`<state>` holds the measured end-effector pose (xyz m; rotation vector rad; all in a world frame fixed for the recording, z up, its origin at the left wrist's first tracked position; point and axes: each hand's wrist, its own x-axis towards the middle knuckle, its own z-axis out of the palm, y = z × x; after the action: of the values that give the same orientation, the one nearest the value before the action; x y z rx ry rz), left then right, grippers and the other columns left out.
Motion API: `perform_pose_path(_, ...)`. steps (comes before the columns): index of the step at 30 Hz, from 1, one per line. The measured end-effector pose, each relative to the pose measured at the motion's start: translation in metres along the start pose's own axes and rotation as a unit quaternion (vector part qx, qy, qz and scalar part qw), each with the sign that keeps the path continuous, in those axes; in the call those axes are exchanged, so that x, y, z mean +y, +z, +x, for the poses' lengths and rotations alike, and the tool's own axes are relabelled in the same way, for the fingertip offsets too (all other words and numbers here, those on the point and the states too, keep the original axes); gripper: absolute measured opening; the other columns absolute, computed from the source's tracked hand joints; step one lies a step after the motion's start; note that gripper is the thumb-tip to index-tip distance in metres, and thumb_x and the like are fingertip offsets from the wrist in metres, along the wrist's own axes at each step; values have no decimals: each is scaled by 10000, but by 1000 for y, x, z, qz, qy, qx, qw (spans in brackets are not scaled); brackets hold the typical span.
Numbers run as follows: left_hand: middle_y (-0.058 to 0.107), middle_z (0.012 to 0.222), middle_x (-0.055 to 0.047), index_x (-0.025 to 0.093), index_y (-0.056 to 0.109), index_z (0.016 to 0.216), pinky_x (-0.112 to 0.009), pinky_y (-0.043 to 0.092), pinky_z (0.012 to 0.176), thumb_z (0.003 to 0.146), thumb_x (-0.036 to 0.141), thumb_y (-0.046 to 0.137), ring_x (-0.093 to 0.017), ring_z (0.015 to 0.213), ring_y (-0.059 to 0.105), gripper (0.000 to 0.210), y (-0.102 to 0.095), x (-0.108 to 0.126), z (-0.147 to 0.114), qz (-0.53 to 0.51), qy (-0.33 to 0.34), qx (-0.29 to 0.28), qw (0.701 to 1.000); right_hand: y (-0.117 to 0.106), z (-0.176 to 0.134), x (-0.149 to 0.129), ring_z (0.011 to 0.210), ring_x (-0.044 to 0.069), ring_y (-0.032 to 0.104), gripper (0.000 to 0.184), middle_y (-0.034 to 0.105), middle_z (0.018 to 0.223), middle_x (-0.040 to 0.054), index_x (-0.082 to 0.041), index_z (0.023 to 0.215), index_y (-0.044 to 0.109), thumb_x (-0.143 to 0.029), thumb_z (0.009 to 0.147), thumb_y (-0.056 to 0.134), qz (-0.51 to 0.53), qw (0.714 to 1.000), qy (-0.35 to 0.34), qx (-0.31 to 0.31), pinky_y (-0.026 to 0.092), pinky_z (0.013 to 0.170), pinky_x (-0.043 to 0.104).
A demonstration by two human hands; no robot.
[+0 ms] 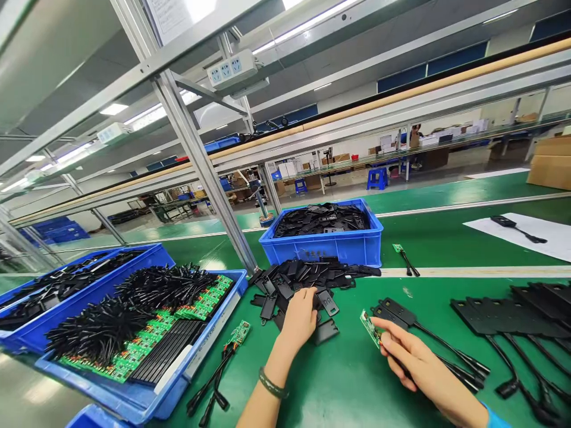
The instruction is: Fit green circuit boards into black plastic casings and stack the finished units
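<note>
Right fingers (395,330) pinch a board (368,326), grip of left fingers (307,293) unclear; four o'clock units (484,318) look done, eight o'clock boards (154,333) remain.

marks on blue bin (321,248), print on upper sheet (172,19) — none legible

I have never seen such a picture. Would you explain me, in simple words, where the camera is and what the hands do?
This is a bare-handed person, not a machine. The one picture comes from a camera worn on that person's head, looking forward and down. The surface is a green bench. The right hand holds a small circuit board. The left hand is at a pile of black plates; I cannot tell whether it grips one. Behind the pile stands a blue bin of black parts; at left, another bin holds many boards with black cables. Black cases lie at right.
</note>
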<state>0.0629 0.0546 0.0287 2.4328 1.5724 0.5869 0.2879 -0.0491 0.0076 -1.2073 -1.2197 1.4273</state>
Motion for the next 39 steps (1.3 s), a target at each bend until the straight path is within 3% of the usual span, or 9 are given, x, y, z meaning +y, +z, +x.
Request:
perform_pose_path(4,570,1084,-150,114,561,1086,-438,408,916,820,328,599,-299,1042,506,343,3,-5,-8,-13,-30,-9,999,-7,5,8,490,76,337,550,443,765,-25,-211,1059,420,-699,808,432,-61,996,-61,26,258,410,207)
perform_pose_path(7,564,1017,-81,175,573,1014,-373,434,843,693,476,713,-257,973,517,462,-1,-5,-19,-64,-2,-70,995,-11,5,14,575,117,407,405,434,734,-23,-209,1040,456,-578,882,404,-152,981,-104,59,346,504,241)
perform_pose_path(11,559,952,-61,175,593,930,-351,421,770,495,326,838,-262,914,511,521,-1,4,-30,-78,21,-183,980,-11,2,15,615,140,438,265,485,780,-1,-224,1050,483,-439,930,385,-290,936,-171,103,384,561,270)
perform_pose_path(17,586,920,-4,200,605,949,-282,378,762,619,114,708,-172,851,516,356,16,30,-34,-238,56,-128,961,-4,-4,15,729,133,546,145,513,939,20,-249,1022,497,-294,956,376,-352,897,-257,76,453,631,255)
perform_pose_path(20,582,855,-6,175,635,928,-261,378,658,560,193,810,-146,743,510,407,29,41,-37,-421,-3,-122,899,-1,-6,16,687,122,548,125,512,912,11,-250,1008,502,-260,946,394,-362,893,-259,66,455,602,244)
perform_pose_path(24,612,759,-4,133,622,917,-234,419,632,475,206,876,-115,670,542,516,43,52,-40,-665,-97,-149,725,-1,-8,15,583,110,507,78,510,809,-12,-245,971,516,-272,922,461,-342,904,-245,79,425,499,224)
perform_pose_path(30,664,992,-80,140,617,1047,-254,479,793,555,192,865,-155,879,613,554,46,63,-43,-771,-135,-138,607,-1,-7,13,598,101,519,94,530,839,-6,-242,989,534,-296,919,502,-307,918,-235,89,436,492,202)
perform_pose_path(33,663,1053,-103,159,573,1101,-298,510,799,587,183,851,-183,898,635,584,48,67,-45,-791,-155,-137,576,-1,-7,12,609,102,523,99,533,850,3,-235,992,547,-289,918,508,-303,913,-252,101,443,502,203)
perform_pose_path(39,644,1106,-114,150,574,1083,-340,528,835,635,174,819,-204,940,636,511,49,69,-46,-794,-160,-123,574,-1,-8,11,606,105,530,146,534,863,20,-226,1043,567,-258,914,509,-313,907,-265,92,447,500,212)
